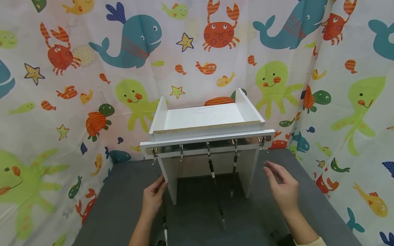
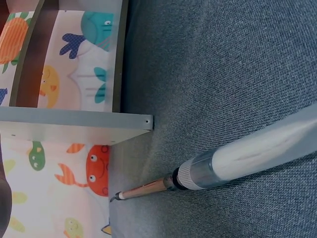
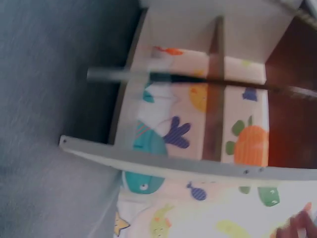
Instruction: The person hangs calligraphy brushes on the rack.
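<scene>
My left hand (image 1: pixel 154 196) is beside the left leg of a white stand (image 1: pixel 207 136), thumb and forefinger drawn together. Below it runs a calligraphy brush (image 2: pixel 198 171) with a white tip and brown handle; the fingers hide its upper part in the head view, so I cannot tell whether they grip it. My right hand (image 1: pixel 284 188) hovers off the stand's right side, fingers loosely bent around nothing. Two more brushes hang tip down from the rail's hooks: a middle brush (image 1: pixel 212 171) and another brush (image 1: pixel 234 167) to its right. A blurred brush (image 3: pixel 168 78) crosses the right wrist view.
The metal hook rail (image 1: pixel 194 146) spans the stand's front, with several hooks. Above it is a shallow white top tray (image 1: pixel 203 116). A dark grey mat (image 1: pixel 129 191) lies underneath. A curtain (image 1: pixel 184 75) printed with sea animals surrounds the back and sides.
</scene>
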`<state>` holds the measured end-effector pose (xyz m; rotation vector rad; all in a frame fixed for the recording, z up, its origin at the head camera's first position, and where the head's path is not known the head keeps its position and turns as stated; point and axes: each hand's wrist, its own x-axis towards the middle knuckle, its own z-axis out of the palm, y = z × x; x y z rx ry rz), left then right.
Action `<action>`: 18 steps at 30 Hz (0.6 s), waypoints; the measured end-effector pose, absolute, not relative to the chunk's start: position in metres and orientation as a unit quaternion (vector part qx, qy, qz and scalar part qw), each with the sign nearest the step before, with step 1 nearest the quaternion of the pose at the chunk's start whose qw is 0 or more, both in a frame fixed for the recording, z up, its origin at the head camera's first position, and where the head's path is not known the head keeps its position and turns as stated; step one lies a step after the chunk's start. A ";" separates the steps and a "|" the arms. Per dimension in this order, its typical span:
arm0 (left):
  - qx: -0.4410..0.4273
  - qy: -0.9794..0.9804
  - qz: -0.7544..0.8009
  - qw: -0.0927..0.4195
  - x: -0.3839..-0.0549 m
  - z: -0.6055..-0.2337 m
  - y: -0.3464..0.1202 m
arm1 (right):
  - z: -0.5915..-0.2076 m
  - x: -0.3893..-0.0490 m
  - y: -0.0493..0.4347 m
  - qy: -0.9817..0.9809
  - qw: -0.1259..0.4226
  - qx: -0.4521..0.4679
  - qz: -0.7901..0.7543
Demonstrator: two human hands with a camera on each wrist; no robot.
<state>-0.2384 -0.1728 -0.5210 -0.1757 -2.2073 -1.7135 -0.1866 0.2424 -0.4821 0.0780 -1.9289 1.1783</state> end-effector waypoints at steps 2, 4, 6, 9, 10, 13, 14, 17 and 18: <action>-0.064 -0.775 -0.606 0.167 -0.237 -0.517 -0.171 | -0.486 -0.192 0.248 -0.804 0.371 -0.007 0.466; -0.066 -0.773 -0.609 0.165 -0.236 -0.516 -0.170 | -0.491 -0.196 0.251 -0.826 0.312 -0.032 0.468; -0.067 -0.771 -0.612 0.166 -0.236 -0.515 -0.170 | -0.496 -0.201 0.251 -0.837 0.256 -0.038 0.481; -0.064 -0.771 -0.610 0.171 -0.236 -0.516 -0.169 | -0.506 -0.210 0.250 -0.834 0.192 -0.023 0.517; -0.062 -0.771 -0.609 0.173 -0.236 -0.516 -0.169 | -0.510 -0.213 0.249 -0.827 0.177 -0.016 0.533; -0.055 -0.776 -0.603 0.174 -0.236 -0.516 -0.170 | -0.520 -0.220 0.246 -0.805 0.165 0.004 0.570; -0.053 -0.780 -0.600 0.173 -0.236 -0.516 -0.170 | -0.523 -0.221 0.245 -0.796 0.167 0.012 0.581; -0.050 -0.784 -0.596 0.167 -0.235 -0.514 -0.171 | -0.529 -0.224 0.243 -0.780 0.174 0.024 0.601; -0.048 -0.785 -0.595 0.165 -0.235 -0.514 -0.171 | -0.530 -0.225 0.243 -0.778 0.175 0.024 0.602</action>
